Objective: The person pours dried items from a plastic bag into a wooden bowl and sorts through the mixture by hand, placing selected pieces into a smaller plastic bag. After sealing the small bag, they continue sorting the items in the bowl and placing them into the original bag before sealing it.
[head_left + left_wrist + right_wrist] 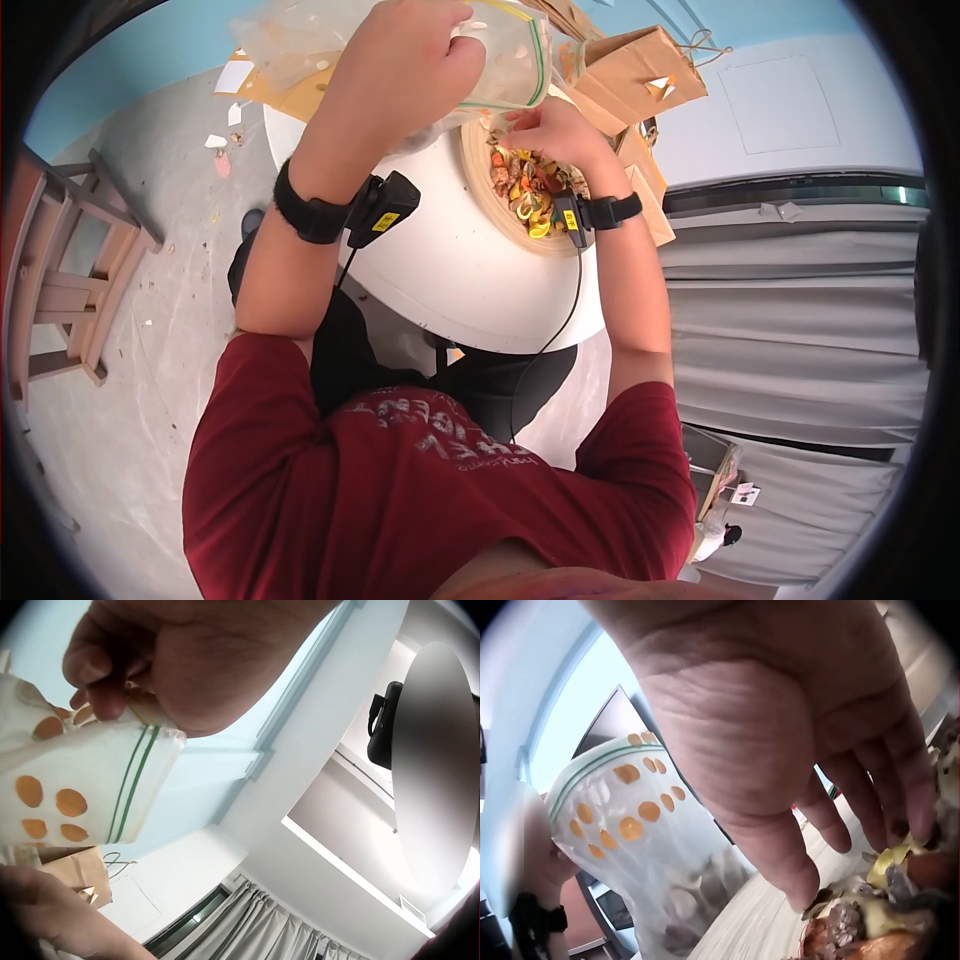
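Note:
My left hand (415, 65) grips the upper edge of a clear zip-lock bag (75, 787) with orange oval prints and a green double line along its mouth. Several loose pieces show in the bag's lower part in the right wrist view. My right hand (560, 130) reaches down over a round wooden plate (475, 165) heaped with colourful dried pieces (530, 195), yellow, orange and brown. In the right wrist view its fingers (870, 795) point down, thumb apart, with the fingertips right at the heap (870, 915).
The plate stands on a white round table (450, 290). Brown paper bags (640, 80) stand behind it on the right. A wooden chair (75, 270) is off to the left, and scraps of paper (216, 141) lie on the floor. Grey curtains (790, 320) hang at the right.

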Demonstrator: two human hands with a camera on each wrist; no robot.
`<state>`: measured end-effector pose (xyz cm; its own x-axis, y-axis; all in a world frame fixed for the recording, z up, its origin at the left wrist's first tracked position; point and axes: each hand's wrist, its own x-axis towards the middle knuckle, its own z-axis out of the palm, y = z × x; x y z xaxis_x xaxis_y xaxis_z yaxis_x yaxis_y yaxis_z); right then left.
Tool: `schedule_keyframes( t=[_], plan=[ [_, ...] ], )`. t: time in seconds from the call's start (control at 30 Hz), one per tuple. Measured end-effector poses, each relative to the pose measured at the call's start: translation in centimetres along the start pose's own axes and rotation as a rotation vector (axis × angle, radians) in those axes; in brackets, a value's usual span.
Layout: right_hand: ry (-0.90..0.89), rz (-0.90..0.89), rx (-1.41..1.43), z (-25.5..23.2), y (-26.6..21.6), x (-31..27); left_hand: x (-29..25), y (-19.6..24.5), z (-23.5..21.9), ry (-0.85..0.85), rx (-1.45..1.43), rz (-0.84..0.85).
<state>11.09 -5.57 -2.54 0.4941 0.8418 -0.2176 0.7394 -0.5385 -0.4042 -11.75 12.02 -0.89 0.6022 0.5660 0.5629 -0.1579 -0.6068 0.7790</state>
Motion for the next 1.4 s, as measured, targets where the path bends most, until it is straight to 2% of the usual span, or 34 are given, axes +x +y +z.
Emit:
schedule_keyframes(
  t=[0.13,0.23,0.33,0.53,0.73,0.83,1.0,1.13,1.23,1.4],
  plan=[
    [0.075,-0.143,-0.041,1.8,1.7,1.8,0.0,0.1,0.2,0.012,0.001,-0.030],
    [0.088,-0.109,-0.119,2.0,0.5,2.0,0.0,0.4,0.2,-0.003,0.014,-0.037],
    [0.118,-0.151,-0.158,2.0,0.2,2.0,-0.1,0.3,0.6,-0.011,-0.009,-0.035],
    [0.121,-0.164,-0.090,2.0,-0.1,2.1,-0.1,0.3,0.7,-0.004,0.011,-0.006],
    [0.114,0.014,0.150,0.5,-1.4,1.7,-0.1,0.2,0.4,0.011,0.011,0.008],
    [0.076,-0.024,0.272,0.7,-2.6,1.4,0.0,0.3,0.5,0.012,-0.002,0.000],
    [0.120,-0.027,0.238,2.1,-3.8,1.1,0.0,0.4,0.4,-0.021,0.014,-0.019],
    [0.117,-0.035,0.241,2.2,-2.8,1.3,0.0,0.3,0.5,-0.010,-0.004,-0.004],
    [0.108,-0.059,0.119,2.1,-1.5,1.5,-0.1,0.4,0.5,-0.005,-0.003,0.005],
    [0.065,0.018,0.175,1.5,-1.8,0.9,0.0,0.3,0.6,-0.006,0.012,0.016]
  ],
)
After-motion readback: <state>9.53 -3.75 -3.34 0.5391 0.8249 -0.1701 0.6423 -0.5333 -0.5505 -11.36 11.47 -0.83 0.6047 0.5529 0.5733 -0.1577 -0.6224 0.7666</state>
